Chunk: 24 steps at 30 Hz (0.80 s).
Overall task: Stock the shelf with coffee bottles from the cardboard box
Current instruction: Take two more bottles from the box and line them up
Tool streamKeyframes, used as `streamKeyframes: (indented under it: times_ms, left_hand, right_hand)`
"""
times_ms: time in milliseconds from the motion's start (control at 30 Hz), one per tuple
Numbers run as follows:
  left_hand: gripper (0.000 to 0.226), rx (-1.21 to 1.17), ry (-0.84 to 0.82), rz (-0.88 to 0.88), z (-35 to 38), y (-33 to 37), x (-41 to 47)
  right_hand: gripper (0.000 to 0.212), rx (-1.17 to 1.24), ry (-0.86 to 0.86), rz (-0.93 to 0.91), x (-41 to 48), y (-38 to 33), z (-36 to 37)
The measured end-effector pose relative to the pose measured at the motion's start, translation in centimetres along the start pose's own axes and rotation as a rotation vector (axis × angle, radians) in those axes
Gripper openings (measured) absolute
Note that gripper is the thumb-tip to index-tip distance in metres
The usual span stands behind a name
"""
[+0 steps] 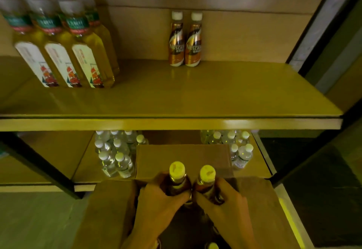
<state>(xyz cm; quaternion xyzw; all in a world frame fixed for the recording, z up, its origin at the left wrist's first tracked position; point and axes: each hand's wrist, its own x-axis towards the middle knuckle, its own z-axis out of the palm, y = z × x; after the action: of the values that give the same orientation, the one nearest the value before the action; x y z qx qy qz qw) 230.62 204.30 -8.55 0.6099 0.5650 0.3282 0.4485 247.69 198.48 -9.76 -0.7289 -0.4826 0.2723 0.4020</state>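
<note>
Gripping left bottle (177, 178), left hand (158, 199); right bottle (206, 179), right hand (223, 203).

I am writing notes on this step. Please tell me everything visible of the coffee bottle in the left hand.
The coffee bottle is small, with a pale yellowish cap, closed, and a dark brown body that looks plastic. It stands nearly upright over the open cardboard box. The left hand grips its body from the left. A second bottle, held by the right hand, is close beside it; contact is unclear.
</note>
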Motion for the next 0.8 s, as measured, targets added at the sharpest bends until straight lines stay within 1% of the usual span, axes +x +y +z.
streamKeyframes:
  times_ms: [67,167,300,333,400,467,600,733,800]
  left_hand:
    - [0.037,-0.041,0.015,0.085,-1.7,3.5,-0.4]
    - [0.043,-0.141,0.056,0.215,-3.9,8.4,-0.3]
    - [0.042,-0.166,0.113,0.375,-5.8,14.2,1.4]
    - [0.042,-0.183,0.114,0.384,-6.1,15.2,2.2]
    - [0.043,-0.213,0.128,0.393,-6.6,16.7,3.9]
    - [0.044,-0.211,0.145,0.402,-6.8,17.6,5.9]
    - [0.043,-0.175,0.172,0.393,-6.6,18.4,9.9]
    - [0.039,-0.189,0.171,0.344,-6.0,17.2,13.0]
    - [0.042,-0.19,0.183,0.334,-5.4,16.1,13.6]
  right_hand:
    - [0.036,0.058,0.043,-0.098,-0.1,-3.3,-2.3]
    - [0.042,0.189,0.029,-0.231,0.7,-7.9,-5.1]
    - [0.048,0.308,0.078,-0.352,3.4,-12.7,-7.2]
    - [0.046,0.316,0.086,-0.385,4.3,-13.7,-7.6]
    - [0.033,0.33,0.085,-0.423,6.1,-15.4,-8.3]
    - [0.027,0.344,0.083,-0.434,8.2,-16.7,-8.6]
    - [0.03,0.35,0.047,-0.394,12.1,-18.3,-8.5]
    - [0.03,0.344,0.004,-0.329,14.8,-18.2,-7.3]
    - [0.03,0.351,-0.024,-0.286,15.7,-17.5,-6.6]
